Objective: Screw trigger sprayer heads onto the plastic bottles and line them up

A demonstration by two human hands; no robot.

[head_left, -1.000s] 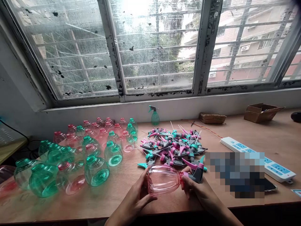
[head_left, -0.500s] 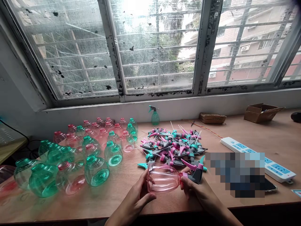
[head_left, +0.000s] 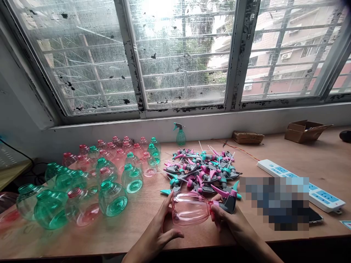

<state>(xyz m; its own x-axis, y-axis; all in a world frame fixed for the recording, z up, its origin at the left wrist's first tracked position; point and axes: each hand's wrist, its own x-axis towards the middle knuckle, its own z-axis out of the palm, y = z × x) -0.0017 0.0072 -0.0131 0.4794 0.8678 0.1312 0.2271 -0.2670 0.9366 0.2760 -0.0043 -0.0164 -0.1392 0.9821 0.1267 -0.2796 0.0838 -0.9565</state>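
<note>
A clear pink bottle [head_left: 189, 209] lies on its side near the front edge of the wooden table [head_left: 323, 164]. My left hand [head_left: 160, 228] cups its base, fingers curled around it. My right hand [head_left: 229, 223] grips the pink collar at its neck, where a grey and pink trigger spray head [head_left: 229, 202] sits. Just behind lies a heap of loose spray heads [head_left: 203, 170] in pink, teal and grey with thin tubes.
Several empty green and pink bottles [head_left: 109, 175] crowd the table's left half. One assembled green spray bottle [head_left: 180, 134] stands by the window wall. A white power strip [head_left: 301, 184], a phone edge [head_left: 315, 216], a flat brown pack [head_left: 247, 137] and a cardboard box [head_left: 304, 130] lie to the right.
The pink bottle has turned slightly between my hands and my left fingers have shifted on its base. Everything else is as before.
</note>
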